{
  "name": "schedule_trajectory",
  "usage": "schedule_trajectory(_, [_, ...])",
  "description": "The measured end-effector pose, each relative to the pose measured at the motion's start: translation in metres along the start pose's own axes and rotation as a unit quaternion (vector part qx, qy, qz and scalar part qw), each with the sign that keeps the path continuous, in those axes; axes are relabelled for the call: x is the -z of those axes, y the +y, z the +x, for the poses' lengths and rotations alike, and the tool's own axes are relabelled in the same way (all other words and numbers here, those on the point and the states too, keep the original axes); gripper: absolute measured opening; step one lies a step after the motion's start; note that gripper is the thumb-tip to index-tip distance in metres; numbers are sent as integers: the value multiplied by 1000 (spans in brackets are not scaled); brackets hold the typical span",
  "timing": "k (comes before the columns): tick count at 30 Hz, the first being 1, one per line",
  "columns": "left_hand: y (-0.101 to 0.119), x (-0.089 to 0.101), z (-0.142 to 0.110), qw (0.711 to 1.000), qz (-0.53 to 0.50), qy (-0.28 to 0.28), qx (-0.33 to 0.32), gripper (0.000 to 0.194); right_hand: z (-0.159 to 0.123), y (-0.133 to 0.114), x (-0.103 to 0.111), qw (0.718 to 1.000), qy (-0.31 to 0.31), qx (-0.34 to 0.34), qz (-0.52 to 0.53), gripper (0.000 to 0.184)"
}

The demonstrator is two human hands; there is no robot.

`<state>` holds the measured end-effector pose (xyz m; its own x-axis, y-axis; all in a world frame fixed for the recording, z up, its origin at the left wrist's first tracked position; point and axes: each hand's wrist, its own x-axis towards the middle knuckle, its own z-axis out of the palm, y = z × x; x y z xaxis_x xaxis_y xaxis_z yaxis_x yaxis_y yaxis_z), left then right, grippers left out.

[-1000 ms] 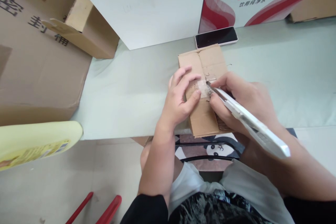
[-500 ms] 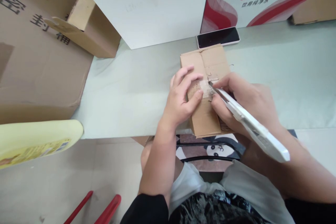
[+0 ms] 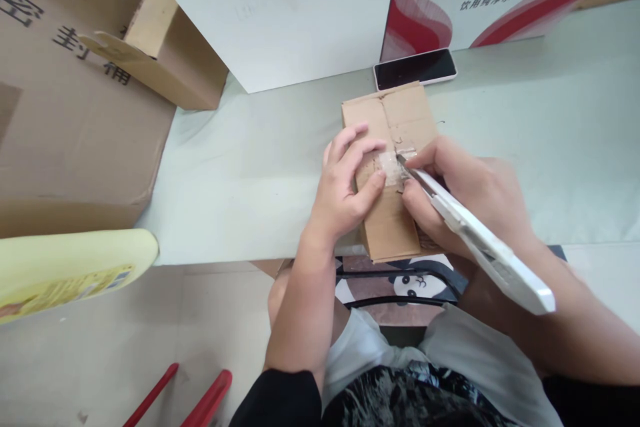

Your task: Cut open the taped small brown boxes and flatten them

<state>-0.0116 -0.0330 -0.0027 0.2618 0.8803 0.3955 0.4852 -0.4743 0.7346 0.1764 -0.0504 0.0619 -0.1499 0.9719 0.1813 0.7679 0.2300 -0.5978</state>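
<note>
A small brown cardboard box [image 3: 395,223] lies at the table's front edge, a patch of clear tape [image 3: 389,163] across the middle of its top. My left hand [image 3: 345,180] rests on the box's left side, with its fingers and thumb apart on the top. In my right hand [image 3: 470,187] is a white utility knife [image 3: 480,237], gripped near its front end. The blade points up and left, its tip at the tape beside the lid seam. Whether the tip is through the tape, I cannot tell.
Behind the box, a phone [image 3: 416,69] lies on the pale green tabletop [image 3: 240,180]. White cartons [image 3: 280,13] stand at the back. Large brown boxes [image 3: 75,140] fill the left, with a yellow container [image 3: 75,273] in front. A black-framed seat with a panda print shows below.
The knife's rear end has shifted very slightly right and down. Its tip stays at the tape, and my left hand keeps its place on the box.
</note>
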Motion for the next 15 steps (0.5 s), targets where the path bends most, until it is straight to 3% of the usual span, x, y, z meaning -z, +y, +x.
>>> schedule_trajectory(15, [1,1,1,1000,1,5,8,52,-7,1,4,997,13,48,62,6])
